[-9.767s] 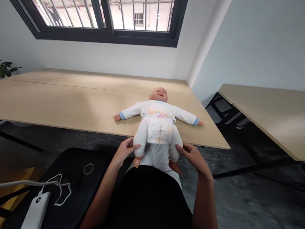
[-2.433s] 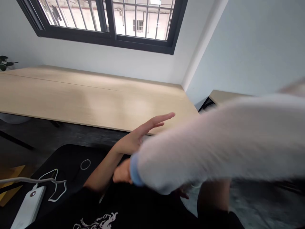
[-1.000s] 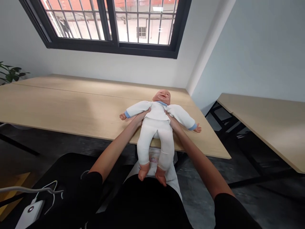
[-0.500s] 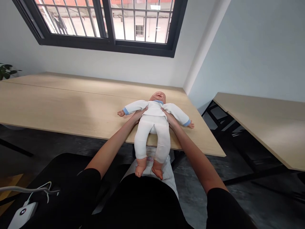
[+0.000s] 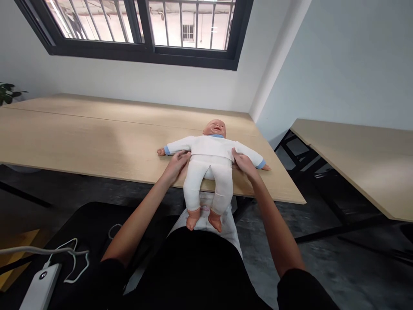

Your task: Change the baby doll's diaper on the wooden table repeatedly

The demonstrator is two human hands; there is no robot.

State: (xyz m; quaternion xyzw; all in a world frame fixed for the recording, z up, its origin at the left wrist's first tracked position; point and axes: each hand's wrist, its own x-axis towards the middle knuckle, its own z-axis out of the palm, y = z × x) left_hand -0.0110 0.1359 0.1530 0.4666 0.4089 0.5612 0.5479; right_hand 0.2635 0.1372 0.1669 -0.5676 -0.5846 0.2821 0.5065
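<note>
A baby doll lies on its back on the light wooden table, head toward the window and legs hanging over the front edge. It wears a white shirt with blue collar and cuffs, and white trousers; its feet are bare. At the doll's left side in the picture, my left hand pinches the lower edge of the shirt. My right hand grips the opposite edge, thumb on top. Between them the hem is drawn out wide across the waist. Some fingertips are hidden.
A second wooden table stands to the right, across a gap. A white power bank with cables lies on a black seat at lower left. The wall and barred window rise behind the table; a plant is far left.
My hands have moved apart from the doll's sides, out to the shirt's edges. The shirt is spread wider and sits flatter, and the doll's head has tilted.
</note>
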